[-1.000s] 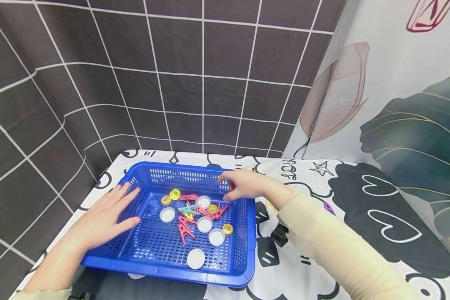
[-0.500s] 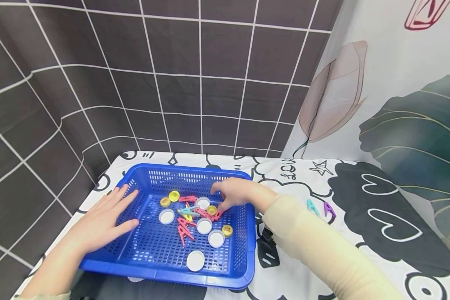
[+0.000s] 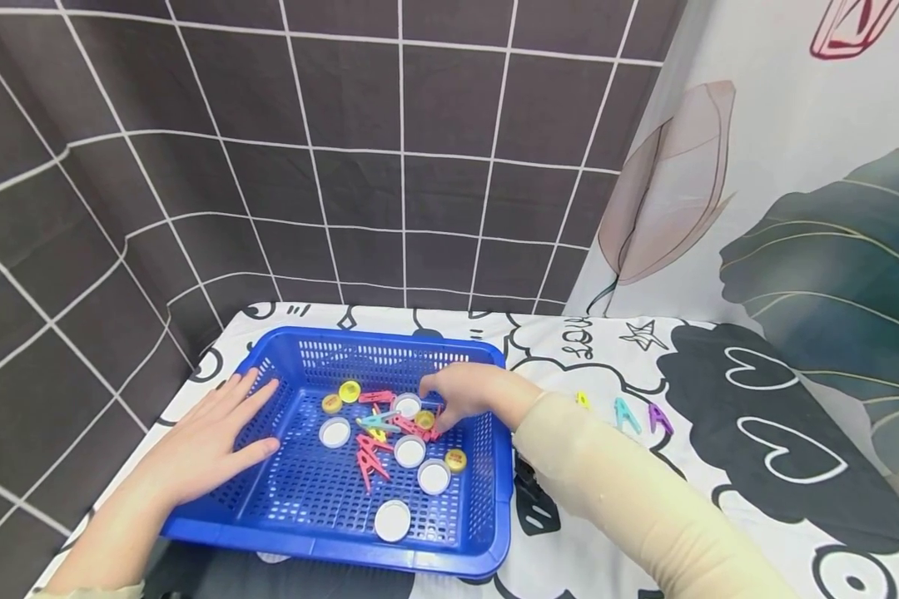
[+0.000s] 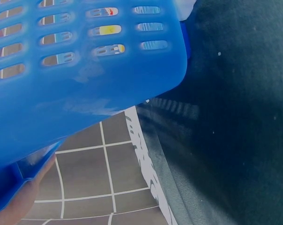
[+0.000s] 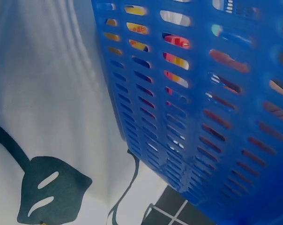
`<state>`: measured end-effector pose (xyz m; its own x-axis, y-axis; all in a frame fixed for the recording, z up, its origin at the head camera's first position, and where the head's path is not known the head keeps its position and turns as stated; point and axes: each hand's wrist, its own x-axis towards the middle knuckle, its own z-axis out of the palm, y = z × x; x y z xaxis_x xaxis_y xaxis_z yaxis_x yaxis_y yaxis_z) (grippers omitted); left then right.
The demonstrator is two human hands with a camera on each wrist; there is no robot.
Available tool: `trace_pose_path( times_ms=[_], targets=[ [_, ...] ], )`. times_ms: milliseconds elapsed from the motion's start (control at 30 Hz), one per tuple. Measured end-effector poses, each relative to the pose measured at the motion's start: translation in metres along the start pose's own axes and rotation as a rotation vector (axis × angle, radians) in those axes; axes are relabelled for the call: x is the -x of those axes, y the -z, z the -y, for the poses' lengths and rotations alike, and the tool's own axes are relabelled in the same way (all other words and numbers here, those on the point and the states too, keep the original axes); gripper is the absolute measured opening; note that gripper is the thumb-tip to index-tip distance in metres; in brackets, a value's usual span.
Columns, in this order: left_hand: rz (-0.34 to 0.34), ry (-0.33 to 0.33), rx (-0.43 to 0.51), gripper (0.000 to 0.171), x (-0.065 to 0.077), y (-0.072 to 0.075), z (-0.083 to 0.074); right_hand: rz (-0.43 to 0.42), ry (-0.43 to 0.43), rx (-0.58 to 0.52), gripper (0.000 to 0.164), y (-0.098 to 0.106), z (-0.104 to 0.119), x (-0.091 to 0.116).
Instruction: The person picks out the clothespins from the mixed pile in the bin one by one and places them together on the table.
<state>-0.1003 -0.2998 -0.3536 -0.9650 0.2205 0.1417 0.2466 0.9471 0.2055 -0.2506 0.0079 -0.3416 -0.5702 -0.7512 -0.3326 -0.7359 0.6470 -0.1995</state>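
A blue plastic basket (image 3: 322, 549) holds pink clothespins (image 3: 370, 457), a light blue clothespin (image 3: 378, 420), white round caps (image 3: 392, 521) and yellow caps (image 3: 331, 403). My left hand (image 3: 202, 441) rests over the basket's left rim, fingers spread and straight; part of that hand (image 4: 19, 201) shows in the left wrist view. My right hand (image 3: 460, 391) reaches over the right side, fingers curled downward, and pinches a pink clothespin (image 3: 432, 433) among the pile. Its fingertips are partly hidden. In the right wrist view, the basket wall (image 5: 179, 117) covers most of the hand.
Right of the basket, a yellow clothespin (image 3: 583, 400), a light blue one (image 3: 626, 414) and a purple one (image 3: 659, 418) lie apart on the patterned cloth (image 3: 554, 532). A dark tiled-pattern curtain (image 3: 352, 183) hangs behind.
My right hand has lowered from above the basket's right side down to the pink clothespins. The forearm has shifted, uncovering clothespins on the cloth. My left hand stays put.
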Motion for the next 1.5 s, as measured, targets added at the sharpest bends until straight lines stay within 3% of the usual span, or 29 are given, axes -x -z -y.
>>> trace_pose_path(
  times_ms=[567, 767, 967, 1167, 1500],
  targets=[
    [-0.014, -0.013, -0.007, 0.072, 0.000, -0.001, 0.001, 0.048, 0.054, 0.059, 0.062, -0.018, 0.007, -0.012],
    [-0.016, -0.014, -0.004, 0.072, 0.000, -0.001, 0.001, 0.038, 0.057, 0.038, 0.058, -0.023, 0.008, -0.017],
    [-0.023, -0.022, -0.019, 0.072, 0.000, -0.001, 0.001, 0.036, 0.072, -0.048, 0.056, -0.017, 0.009, -0.018],
    [-0.034, -0.037, -0.029, 0.072, -0.001, -0.003, 0.002, 0.043, 0.086, -0.022, 0.055, -0.003, 0.021, -0.021],
    [-0.033, -0.040, -0.026, 0.072, -0.001, -0.002, 0.001, 0.071, -0.039, 0.033, 0.048, -0.002, 0.030, -0.029]
  ],
)
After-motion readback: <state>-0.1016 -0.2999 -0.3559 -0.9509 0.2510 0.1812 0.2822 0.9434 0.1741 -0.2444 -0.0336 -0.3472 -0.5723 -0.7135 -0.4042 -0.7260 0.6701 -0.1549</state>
